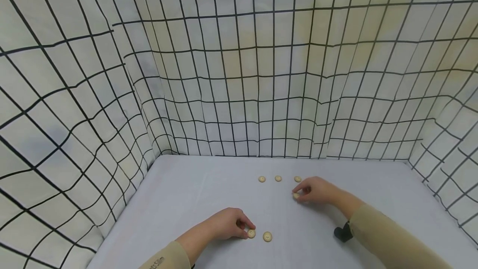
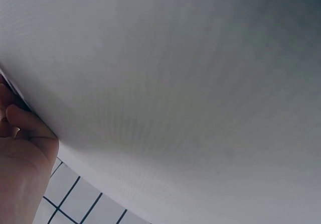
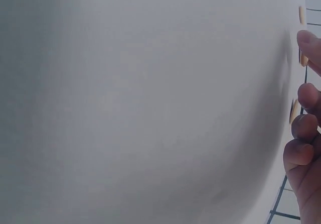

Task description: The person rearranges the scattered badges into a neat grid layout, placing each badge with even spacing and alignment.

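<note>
On the white tabletop in the head view, my left hand [image 1: 227,222] pinches a round, pale wooden-looking button [image 1: 251,233] between thumb and fingertips. Just right of it lies a second button [image 1: 267,236], apart from the hand. Farther back, my right hand [image 1: 320,190] pinches another button [image 1: 296,196], partly covered by the fingers. Behind that hand, three buttons form a loose row: a left one [image 1: 262,179], a middle one [image 1: 278,178] and a right one [image 1: 297,179] close to the fingers. The left wrist view shows curled fingers of the left hand [image 2: 25,156] at its edge.
White cloth covers the table [image 1: 179,202]. Pale walls with a black grid [image 1: 242,74] rise behind it and on both sides. A small black device [image 1: 343,232] sits at the right wrist, below the sleeve cuff.
</note>
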`<state>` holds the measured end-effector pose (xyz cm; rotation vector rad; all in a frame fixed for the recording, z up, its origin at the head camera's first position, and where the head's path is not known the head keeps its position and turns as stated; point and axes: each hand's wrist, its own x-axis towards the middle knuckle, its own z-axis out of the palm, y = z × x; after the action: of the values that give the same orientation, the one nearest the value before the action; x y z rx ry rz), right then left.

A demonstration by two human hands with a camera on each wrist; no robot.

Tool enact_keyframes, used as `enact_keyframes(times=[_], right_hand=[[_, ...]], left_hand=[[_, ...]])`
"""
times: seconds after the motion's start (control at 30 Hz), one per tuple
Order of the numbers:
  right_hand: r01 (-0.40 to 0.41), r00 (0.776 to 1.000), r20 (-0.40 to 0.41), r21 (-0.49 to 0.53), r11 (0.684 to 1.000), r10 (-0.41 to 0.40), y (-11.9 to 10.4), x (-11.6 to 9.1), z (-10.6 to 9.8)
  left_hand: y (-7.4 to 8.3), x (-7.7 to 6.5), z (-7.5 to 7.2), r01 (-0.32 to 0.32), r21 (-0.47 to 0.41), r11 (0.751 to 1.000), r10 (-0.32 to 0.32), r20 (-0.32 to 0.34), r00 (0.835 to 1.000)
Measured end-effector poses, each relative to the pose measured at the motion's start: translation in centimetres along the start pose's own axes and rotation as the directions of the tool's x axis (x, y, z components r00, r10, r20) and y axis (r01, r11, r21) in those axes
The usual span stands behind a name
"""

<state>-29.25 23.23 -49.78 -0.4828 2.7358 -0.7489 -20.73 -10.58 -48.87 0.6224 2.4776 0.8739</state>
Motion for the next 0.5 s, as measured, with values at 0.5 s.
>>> enact_keyframes(times=[0.5], right_hand=[[-0.042,0.999,-0.028,0.006,0.999,0.042,2.0,0.2,-0.8]], left_hand=[[-0.1,0.1,0.1,-0.006,0.004,1.0,0.006,0.004,1.0]])
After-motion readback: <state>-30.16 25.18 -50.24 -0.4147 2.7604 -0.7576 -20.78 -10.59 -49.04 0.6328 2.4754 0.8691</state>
